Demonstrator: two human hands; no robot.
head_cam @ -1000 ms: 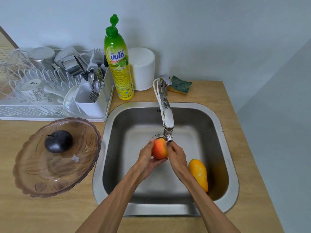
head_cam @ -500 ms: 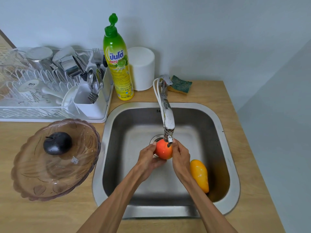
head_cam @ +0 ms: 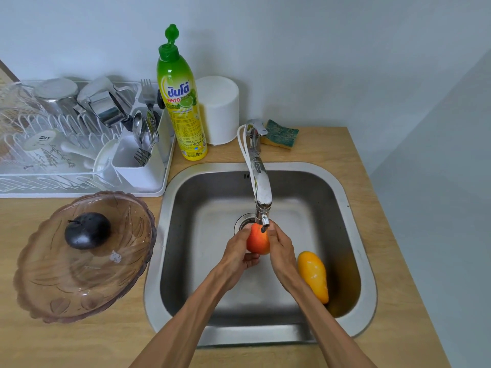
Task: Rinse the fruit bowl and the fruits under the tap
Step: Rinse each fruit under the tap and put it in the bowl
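Both my hands hold a red-orange fruit (head_cam: pixel 257 241) right under the spout of the tap (head_cam: pixel 261 192), over the steel sink (head_cam: pixel 353 264). My left hand (head_cam: pixel 237 252) cups the fruit from the left and below. My right hand (head_cam: pixel 281 247) grips it from the right. A yellow mango (head_cam: pixel 313 274) lies on the sink floor to the right of my right wrist. The tinted glass fruit bowl (head_cam: pixel 87 277) stands on the counter left of the sink, with a dark plum (head_cam: pixel 87 229) in it.
A green and yellow dish-soap bottle (head_cam: pixel 180 102) and a white canister (head_cam: pixel 219 110) stand behind the sink. A sponge (head_cam: pixel 280 134) lies beside the tap base. A white drying rack (head_cam: pixel 79 144) with cups and cutlery fills the back left.
The fruit has turned between my hands under the spout, showing more of its yellow side. Both hands stayed at the tap. Bowl, plum and mango have not moved.
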